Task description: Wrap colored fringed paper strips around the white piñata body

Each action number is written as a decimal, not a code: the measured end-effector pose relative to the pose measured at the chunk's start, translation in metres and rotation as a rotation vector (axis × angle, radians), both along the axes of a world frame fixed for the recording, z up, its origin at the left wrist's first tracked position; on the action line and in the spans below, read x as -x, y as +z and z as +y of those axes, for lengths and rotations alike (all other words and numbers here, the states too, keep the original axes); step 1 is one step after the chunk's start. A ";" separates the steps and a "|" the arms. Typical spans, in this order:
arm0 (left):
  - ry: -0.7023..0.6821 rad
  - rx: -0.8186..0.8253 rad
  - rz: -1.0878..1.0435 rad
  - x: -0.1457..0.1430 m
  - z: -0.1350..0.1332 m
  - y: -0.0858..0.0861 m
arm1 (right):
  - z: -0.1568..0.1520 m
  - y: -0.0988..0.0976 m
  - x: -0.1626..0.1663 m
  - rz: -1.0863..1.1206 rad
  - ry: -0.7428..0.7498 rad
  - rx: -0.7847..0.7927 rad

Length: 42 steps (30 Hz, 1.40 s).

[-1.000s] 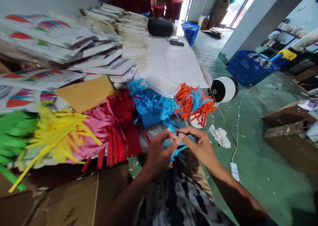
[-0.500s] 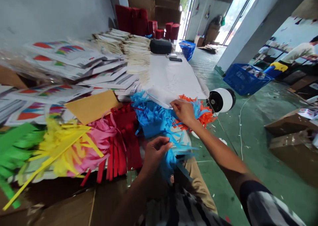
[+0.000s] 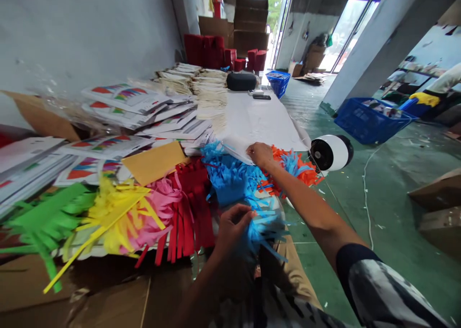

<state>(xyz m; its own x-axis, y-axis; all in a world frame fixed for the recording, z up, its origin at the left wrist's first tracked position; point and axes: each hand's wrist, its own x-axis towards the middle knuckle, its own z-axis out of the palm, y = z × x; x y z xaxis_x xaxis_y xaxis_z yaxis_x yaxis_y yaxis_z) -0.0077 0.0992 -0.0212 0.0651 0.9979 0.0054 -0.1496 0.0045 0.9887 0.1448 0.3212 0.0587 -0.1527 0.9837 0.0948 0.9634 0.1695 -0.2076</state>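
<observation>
The person's 2 hands are apart: the left hand (image 3: 236, 224) pinches a bunch of pale blue strips (image 3: 268, 227) in its fingertips, above the lap, while the right hand (image 3: 260, 154) bends its fingers at the white tray (image 3: 236, 150); whether they grip anything, I cannot tell. The tray lies between a blue paper pile (image 3: 230, 176) and orange strips (image 3: 308, 175), with red strips (image 3: 197, 210) beside the blue pile.

A grey wall (image 3: 118, 35) rises on the left, a green floor (image 3: 396, 222) spreads rightward past a thick pillar (image 3: 363, 64), and daylight enters through a far doorway (image 3: 277, 25) and a tall bright opening (image 3: 333, 44) right of it.
</observation>
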 end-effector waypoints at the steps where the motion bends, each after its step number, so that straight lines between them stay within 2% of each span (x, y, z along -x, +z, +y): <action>1: -0.004 -0.001 -0.015 0.000 0.000 0.000 | -0.006 0.004 -0.002 0.013 0.006 -0.030; 4: -0.011 -0.014 -0.041 0.000 -0.001 0.002 | -0.033 0.016 -0.009 0.071 0.055 -0.122; 7: -0.009 -0.037 -0.073 0.000 -0.005 0.009 | -0.082 0.024 -0.014 0.147 0.144 -0.176; 10: 0.028 -0.062 -0.119 -0.004 -0.014 0.018 | -0.144 0.024 -0.023 0.234 0.269 -0.155; 12: 0.046 -0.069 -0.122 -0.007 -0.022 0.024 | -0.183 0.023 -0.030 0.397 0.404 -0.147; 14: 0.047 -0.076 -0.097 -0.011 -0.029 0.030 | -0.212 0.023 -0.038 0.560 0.491 -0.122; 16: 0.045 -0.100 -0.050 -0.014 -0.034 0.036 | -0.230 0.025 -0.043 0.642 0.499 -0.088; 21: 0.087 -0.153 0.138 -0.016 -0.043 0.047 | -0.244 0.030 -0.051 0.654 0.508 -0.149; 24: 0.109 -0.133 0.185 -0.016 -0.043 0.046 | -0.244 0.028 -0.056 0.559 0.537 -0.180; 29: 0.065 -0.147 0.229 -0.016 -0.043 0.042 | -0.249 0.024 -0.064 0.435 0.537 -0.168; 32: 0.038 -0.210 0.300 -0.013 -0.042 0.040 | -0.254 0.025 -0.066 0.443 0.534 -0.163; 37: 0.034 -0.385 0.444 -0.010 -0.039 0.037 | -0.259 0.028 -0.065 0.328 0.479 -0.156; 39: -0.003 -0.407 0.463 -0.010 -0.040 0.036 | -0.260 0.026 -0.065 0.363 0.470 -0.169; 42: -0.009 -0.325 0.420 -0.013 -0.041 0.035 | -0.262 0.020 -0.065 0.505 0.473 -0.229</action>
<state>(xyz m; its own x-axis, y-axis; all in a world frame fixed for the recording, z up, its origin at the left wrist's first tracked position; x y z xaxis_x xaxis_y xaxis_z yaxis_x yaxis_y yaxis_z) 0.0055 0.0584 0.0143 0.1365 0.9486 0.2856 0.2582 -0.3124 0.9142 0.2102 0.0595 0.0788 -0.4398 0.7705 0.4614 0.5728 0.6364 -0.5167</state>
